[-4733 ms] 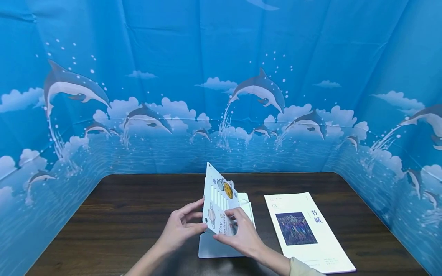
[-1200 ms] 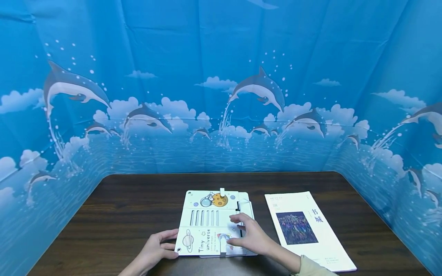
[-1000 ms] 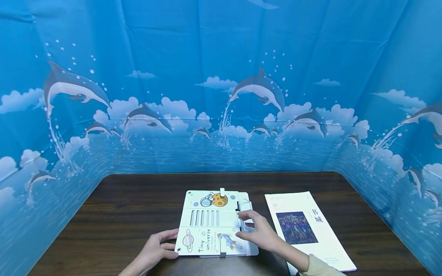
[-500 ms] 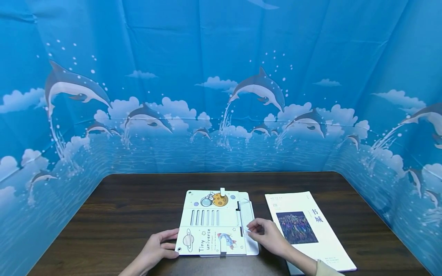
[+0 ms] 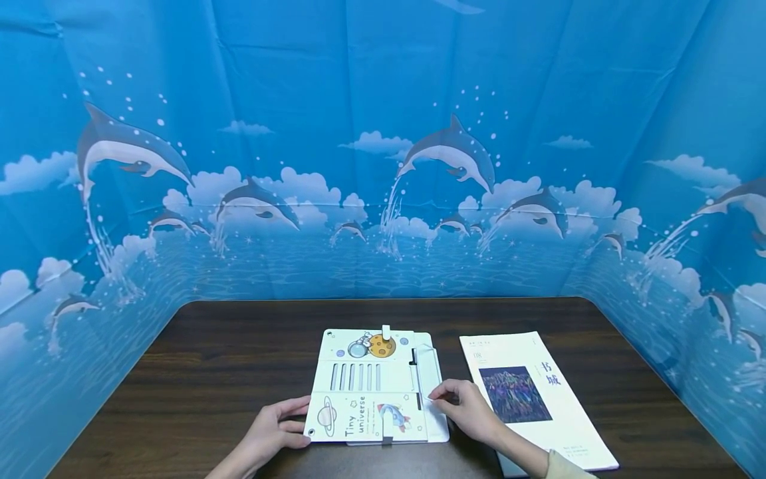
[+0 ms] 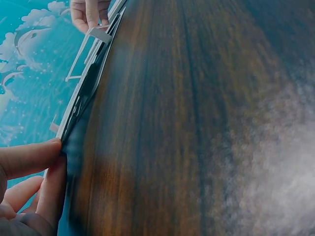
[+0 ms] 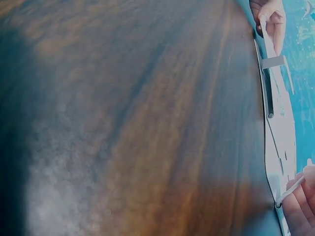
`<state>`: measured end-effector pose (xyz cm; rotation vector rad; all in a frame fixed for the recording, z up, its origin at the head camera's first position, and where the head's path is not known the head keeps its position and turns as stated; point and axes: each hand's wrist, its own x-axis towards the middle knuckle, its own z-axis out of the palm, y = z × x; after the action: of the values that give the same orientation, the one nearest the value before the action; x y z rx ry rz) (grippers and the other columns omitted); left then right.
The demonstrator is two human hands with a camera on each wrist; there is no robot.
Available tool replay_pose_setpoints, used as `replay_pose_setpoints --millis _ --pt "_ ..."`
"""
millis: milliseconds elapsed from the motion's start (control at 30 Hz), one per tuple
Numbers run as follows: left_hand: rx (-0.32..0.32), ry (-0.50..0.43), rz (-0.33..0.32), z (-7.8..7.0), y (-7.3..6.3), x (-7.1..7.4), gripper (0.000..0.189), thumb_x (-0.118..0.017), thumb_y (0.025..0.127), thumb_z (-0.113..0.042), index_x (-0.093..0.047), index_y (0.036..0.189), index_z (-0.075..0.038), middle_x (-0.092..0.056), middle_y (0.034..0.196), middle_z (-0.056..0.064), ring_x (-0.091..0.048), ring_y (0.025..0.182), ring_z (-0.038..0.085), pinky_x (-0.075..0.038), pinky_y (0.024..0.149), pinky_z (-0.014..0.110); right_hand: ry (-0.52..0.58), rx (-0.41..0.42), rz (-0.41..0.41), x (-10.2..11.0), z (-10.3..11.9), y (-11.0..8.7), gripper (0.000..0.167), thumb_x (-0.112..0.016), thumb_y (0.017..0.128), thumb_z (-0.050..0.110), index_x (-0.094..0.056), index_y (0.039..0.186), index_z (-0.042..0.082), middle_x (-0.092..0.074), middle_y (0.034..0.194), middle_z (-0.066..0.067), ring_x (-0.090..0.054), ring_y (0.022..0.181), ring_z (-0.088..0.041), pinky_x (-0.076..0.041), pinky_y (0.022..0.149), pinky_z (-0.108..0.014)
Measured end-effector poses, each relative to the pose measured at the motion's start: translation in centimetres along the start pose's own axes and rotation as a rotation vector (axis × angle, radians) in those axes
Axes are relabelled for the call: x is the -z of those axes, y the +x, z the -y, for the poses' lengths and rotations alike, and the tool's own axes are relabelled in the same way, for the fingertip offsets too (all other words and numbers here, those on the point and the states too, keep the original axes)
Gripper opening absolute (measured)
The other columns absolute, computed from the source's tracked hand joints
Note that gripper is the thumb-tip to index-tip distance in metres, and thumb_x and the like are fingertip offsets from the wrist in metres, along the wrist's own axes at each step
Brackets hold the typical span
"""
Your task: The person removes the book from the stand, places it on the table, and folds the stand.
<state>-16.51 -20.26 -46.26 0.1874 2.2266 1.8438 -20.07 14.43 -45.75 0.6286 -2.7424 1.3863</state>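
A white folding book stand (image 5: 353,379), printed with "Tiny universe", a planet and a rocket, lies flat on the dark wooden table. My left hand (image 5: 272,429) holds its near left corner; in the left wrist view the thumb and a finger (image 6: 37,157) pinch the edge. At the right side, my right hand (image 5: 463,406) has its thumb and fingertips together over the base plate (image 5: 426,366). The right wrist view shows a thin white rod (image 7: 291,191) of the stand pinched there. Page clips (image 5: 385,332) project at the far and near edges.
A white-covered book (image 5: 526,399) with a dark picture lies right of the stand, under my right forearm in the head view. The wooden table (image 5: 227,359) ends at a blue dolphin-print curtain (image 5: 383,253) behind and at both sides.
The stand's printed panel, earlier tilted up between both hands, now lies flat. My right hand has moved from the near clip rightward to the rod; the left stays at the corner.
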Motion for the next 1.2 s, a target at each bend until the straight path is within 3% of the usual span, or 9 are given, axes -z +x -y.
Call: replay_pose_setpoints --millis 467,900,1200 --pt "-0.015 -0.014 0.025 -0.3 -0.2 0.1 0.07 -0.067 0.066 0.014 -0.032 0.125 0.023 -0.052 0.113 0.03 -0.063 0.089 0.028 -0.053 0.069 0.029 -0.006 0.063 0.097 0.3 0.3 0.8 0.008 -0.063 0.079 -0.002 -0.07 0.079 0.002 -0.065 0.076 -0.002 -0.053 0.066 -0.004 -0.045 0.059 -0.02" --pt "-0.018 -0.005 0.03 -0.3 -0.2 0.0 0.07 -0.067 0.066 0.013 -0.031 0.125 0.024 -0.052 0.113 0.032 -0.063 0.089 0.029 -0.053 0.07 0.028 -0.078 0.074 0.147 0.2 0.8 1.4 0.005 -0.068 0.076 -0.001 -0.072 0.075 0.002 -0.067 0.072 -0.003 -0.051 0.062 -0.003 -0.043 0.054 -0.019" --pt "-0.015 0.001 0.022 -0.1 -0.2 0.0 0.07 -0.067 0.066 0.013 -0.032 0.126 0.022 -0.052 0.115 0.032 -0.063 0.09 0.03 -0.053 0.069 0.028 -0.071 0.066 0.178 0.4 1.1 1.6 0.005 -0.069 0.074 -0.003 -0.072 0.074 0.001 -0.067 0.071 -0.005 -0.05 0.059 -0.003 -0.042 0.051 -0.019"
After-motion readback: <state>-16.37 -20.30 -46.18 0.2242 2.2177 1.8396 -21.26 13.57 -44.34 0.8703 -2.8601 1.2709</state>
